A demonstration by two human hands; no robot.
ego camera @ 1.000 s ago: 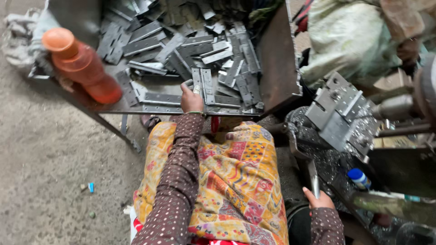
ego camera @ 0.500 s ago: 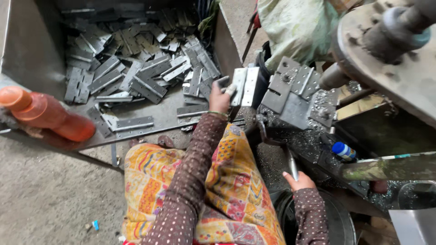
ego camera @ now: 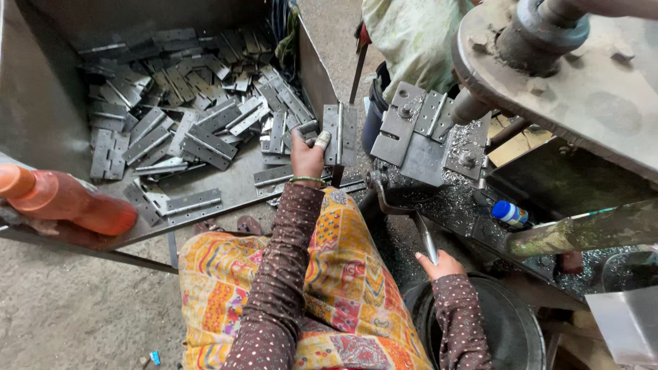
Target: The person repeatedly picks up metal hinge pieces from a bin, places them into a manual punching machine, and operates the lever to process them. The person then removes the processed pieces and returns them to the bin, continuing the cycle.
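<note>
Beside the tray (ego camera: 41, 123), left hand (ego camera: 306, 156) clamped on a metal hinge (ego camera: 340, 133), carried just short of the machine's fixture (ego camera: 425, 140); right hand (ego camera: 442, 264) apparently wrapped around the lever (ego camera: 426, 243). Many hinges (ego camera: 185, 116) remain in the tray.

Soft, even daylight with faint shadows; a dull sheen lies on the hinges (ego camera: 199, 140) left of the fingers (ego camera: 322, 140). Edges bend wide-angle.

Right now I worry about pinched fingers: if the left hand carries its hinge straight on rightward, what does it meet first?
Probably the grey metal jig plate of the machine; left hand, flat steel hinge.
</note>
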